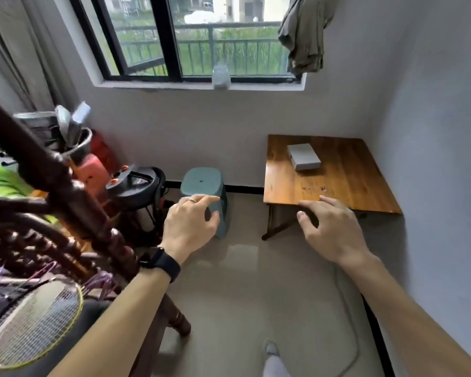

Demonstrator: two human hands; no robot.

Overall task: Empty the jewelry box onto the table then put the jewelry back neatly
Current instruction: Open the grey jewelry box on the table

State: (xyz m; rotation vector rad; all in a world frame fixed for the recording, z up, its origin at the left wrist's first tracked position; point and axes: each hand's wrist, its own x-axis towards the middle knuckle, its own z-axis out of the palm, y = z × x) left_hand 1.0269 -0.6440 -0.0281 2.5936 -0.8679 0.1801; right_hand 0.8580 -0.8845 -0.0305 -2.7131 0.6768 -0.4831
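- Both arms stretch forward, palms down, over the floor.
- Left hand (189, 223): fingers loosely curled, holding nothing.
- Right hand (331, 229): fingers spread, relaxed, empty.
- Box (303, 156) sits closed on the table (337, 186), well beyond both hands.

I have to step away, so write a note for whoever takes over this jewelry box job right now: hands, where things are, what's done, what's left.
Left hand: relaxed, holds nothing, held out in front.
Right hand: the same, empty.
Jewelry box: shut, lying on the wooden table in the corner, toward its far side, neither hand on it.
Done: nothing that shows.
Left: reach the table, open the box, empty it onto the tabletop, then put the jewelry back neatly.
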